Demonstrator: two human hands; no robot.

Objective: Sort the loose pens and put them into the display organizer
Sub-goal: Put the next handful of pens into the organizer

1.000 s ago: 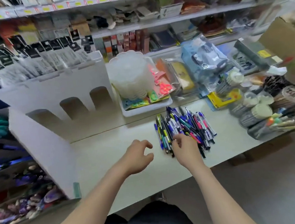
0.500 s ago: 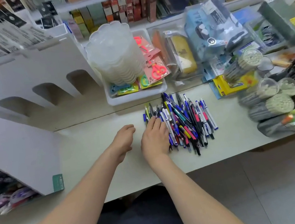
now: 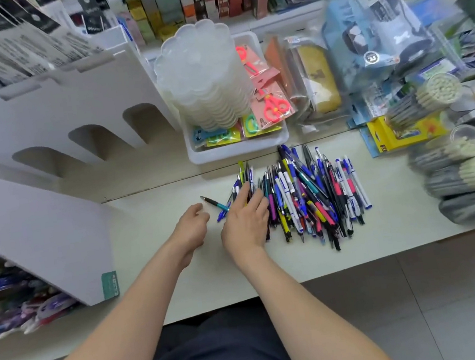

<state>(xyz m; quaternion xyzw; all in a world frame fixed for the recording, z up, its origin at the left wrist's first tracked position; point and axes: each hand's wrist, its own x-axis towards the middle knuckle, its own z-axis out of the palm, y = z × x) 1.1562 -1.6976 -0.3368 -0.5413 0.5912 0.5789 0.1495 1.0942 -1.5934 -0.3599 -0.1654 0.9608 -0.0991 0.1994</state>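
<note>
A heap of loose pens (image 3: 307, 195) in blue, black, pink and yellow lies on the pale counter (image 3: 151, 220). My right hand (image 3: 245, 220) rests flat on the heap's left edge, fingers straight over a few pens. One black and teal pen (image 3: 214, 202) lies apart, just left of the heap. My left hand (image 3: 191, 229) hovers beside it with loosely curled fingers, holding nothing. The white display organizer (image 3: 52, 121) with arched slots stands at the back left.
A white tray (image 3: 238, 146) with stacked clear lids and scissors packs sits behind the pens. Bundles of pencils (image 3: 466, 175) lie at the right. A white cardboard panel (image 3: 36, 234) stands at the left. Shelves of goods fill the back.
My right hand has slid over the left edge of the heap, and a black and teal pen now lies apart to the left. The view has tilted down and closer.
</note>
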